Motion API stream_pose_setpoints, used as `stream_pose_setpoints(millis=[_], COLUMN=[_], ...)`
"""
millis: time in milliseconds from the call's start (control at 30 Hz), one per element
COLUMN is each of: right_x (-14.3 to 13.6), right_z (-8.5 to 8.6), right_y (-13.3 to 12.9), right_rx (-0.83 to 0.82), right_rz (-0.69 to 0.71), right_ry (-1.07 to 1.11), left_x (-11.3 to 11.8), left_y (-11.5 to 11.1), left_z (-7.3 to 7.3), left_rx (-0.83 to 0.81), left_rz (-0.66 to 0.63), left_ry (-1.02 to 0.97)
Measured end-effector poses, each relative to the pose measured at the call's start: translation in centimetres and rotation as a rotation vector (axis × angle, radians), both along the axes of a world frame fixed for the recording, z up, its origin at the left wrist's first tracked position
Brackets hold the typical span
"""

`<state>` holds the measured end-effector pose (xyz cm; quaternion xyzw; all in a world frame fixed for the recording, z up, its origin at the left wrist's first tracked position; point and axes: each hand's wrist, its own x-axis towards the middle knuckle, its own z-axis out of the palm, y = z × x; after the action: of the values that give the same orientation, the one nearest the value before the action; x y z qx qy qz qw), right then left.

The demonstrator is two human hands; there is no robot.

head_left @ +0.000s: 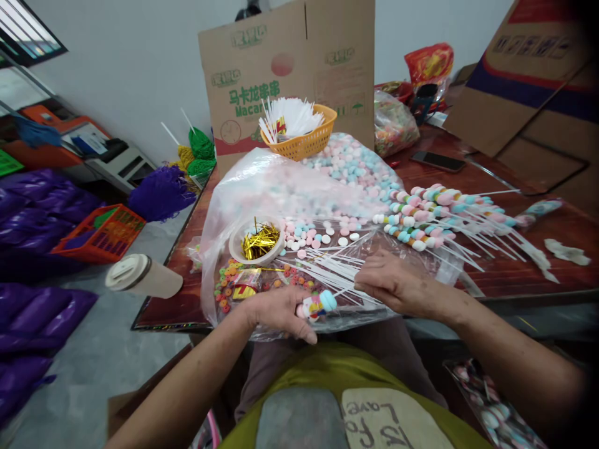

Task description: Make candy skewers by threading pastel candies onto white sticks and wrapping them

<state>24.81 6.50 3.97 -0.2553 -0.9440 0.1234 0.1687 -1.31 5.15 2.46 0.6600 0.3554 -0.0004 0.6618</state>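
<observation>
My left hand (281,312) is closed around a marshmallow skewer (319,304), with blue, white and pink pieces and a printed wrapper showing past the fingers. Its thin white stick runs right toward my right hand (397,282), whose fingers are pinched on the stick's end. Beneath and between the hands lies a bundle of loose white sticks (322,269) on clear plastic. Coloured ring candies (227,290) and a small gold-and-red packet (246,284) lie left of my left hand. Beyond it is a round tub (235,240) of gold twist ties (259,241).
Pink, blue and white marshmallows (358,165) spill from a large plastic bag (262,181). An orange basket (299,146) of white wrapped sticks stands behind. Finished skewers (435,215) are piled right, near a phone (438,161). A lidded cup (145,276) stands at the left edge.
</observation>
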Motion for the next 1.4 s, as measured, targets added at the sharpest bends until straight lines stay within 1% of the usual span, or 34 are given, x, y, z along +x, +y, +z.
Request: stream_pose_setpoints(millis=[67, 100, 167, 200, 233, 267, 300, 333, 400, 467, 533, 567, 600, 633, 667, 700, 800, 833, 867, 900, 933, 1000, 1067, 1133, 1233, 1300, 1367, 1400], right_x=[0.0, 0.0, 0.0, 0.1, 0.2, 0.2, 0.3, 0.4, 0.4, 0.4, 0.2, 0.1, 0.1, 0.0, -0.1, -0.1, -0.3, -0.5, -0.6, -0.8, -1.1, -1.9, -2.7, -3.2, -3.0, -2.3, -1.9, -1.9], right_z=[0.2, 0.3, 0.4, 0.3, 0.3, 0.2, 0.1, 0.0, -0.2, -0.3, -0.3, -0.2, -0.2, -0.2, -0.2, -0.2, 0.0, 0.1, 0.2, 0.3, 0.3, 0.1, -0.5, -1.3, -2.1, -2.2, -1.9, -1.8], right_y=[0.1, 0.1, 0.3, 0.4, 0.5, 0.5, 0.5, 0.5, 0.3, 0.1, -0.1, -0.2, -0.2, -0.3, -0.4, -0.5, -0.8, -1.0, -1.2, -1.4, -1.5, -1.9, -2.1, -2.0, -1.4, -0.9, -0.6, -0.6], right_rx=[0.036, 0.053, 0.063, 0.061, 0.060, 0.059, 0.060, 0.062, 0.058, 0.043, 0.031, 0.027, 0.028, 0.036, 0.049, 0.063, 0.102, 0.108, 0.107, 0.100, 0.083, 0.032, -0.021, -0.074, -0.134, -0.163, -0.189, -0.195], right_rz=[0.046, 0.060, 0.076, 0.078, 0.077, 0.071, 0.061, 0.050, 0.030, 0.003, -0.033, -0.048, -0.059, -0.062, -0.057, -0.045, 0.006, 0.022, 0.037, 0.049, 0.061, 0.066, 0.048, 0.035, -0.001, -0.034, -0.043, -0.041], right_ry=[0.010, 0.014, 0.007, -0.005, -0.019, -0.033, -0.044, -0.051, -0.061, -0.054, -0.041, -0.035, -0.031, -0.029, -0.027, -0.030, -0.061, -0.073, -0.080, -0.081, -0.081, -0.082, -0.074, -0.067, -0.045, -0.025, -0.019, -0.019], left_x=[0.0, 0.2, 0.5, 0.7, 0.9, 1.0, 1.1, 1.2, 1.4, 1.8, 2.3, 2.5, 2.7, 2.9, 2.9, 2.9, 2.7, 2.6, 2.6, 2.6, 2.8, 3.3, 3.8, 4.0, 3.0, 1.8, 0.8, 0.6], left_y=[-0.1, -0.1, -0.1, -0.1, -0.1, -0.1, -0.1, -0.2, -0.7, -1.4, -2.1, -2.4, -2.6, -2.7, -2.8, -2.7, -2.3, -2.1, -1.9, -1.8, -1.6, -1.5, -1.4, -1.4, -1.5, -1.6, -2.0, -2.2], left_z=[-0.1, -0.2, -0.4, -0.4, -0.4, -0.3, -0.2, 0.0, 0.3, 0.2, -0.1, -0.3, -0.4, -0.5, -0.5, -0.4, 0.3, 0.6, 0.7, 0.8, 0.8, 0.5, 0.1, -0.1, 0.1, 0.4, 0.3, 0.0], left_rx=[-0.297, -0.404, -0.521, -0.537, -0.517, -0.454, -0.349, -0.206, 0.150, 0.516, 0.819, 0.922, 0.985, 1.001, 0.968, 0.890, 0.544, 0.449, 0.385, 0.353, 0.352, 0.413, 0.489, 0.524, 0.614, 0.704, 0.720, 0.696], left_rz=[-0.102, -0.151, -0.234, -0.247, -0.229, -0.187, -0.128, -0.057, 0.082, 0.183, 0.232, 0.232, 0.230, 0.227, 0.218, 0.206, 0.167, 0.158, 0.151, 0.143, 0.124, 0.080, 0.052, 0.048, 0.131, 0.181, 0.156, 0.133], left_ry=[-0.031, -0.049, -0.081, -0.090, -0.097, -0.097, -0.086, -0.062, 0.050, 0.260, 0.465, 0.536, 0.572, 0.571, 0.533, 0.457, 0.128, 0.047, 0.003, -0.006, 0.007, 0.058, 0.103, 0.119, 0.163, 0.247, 0.281, 0.251])
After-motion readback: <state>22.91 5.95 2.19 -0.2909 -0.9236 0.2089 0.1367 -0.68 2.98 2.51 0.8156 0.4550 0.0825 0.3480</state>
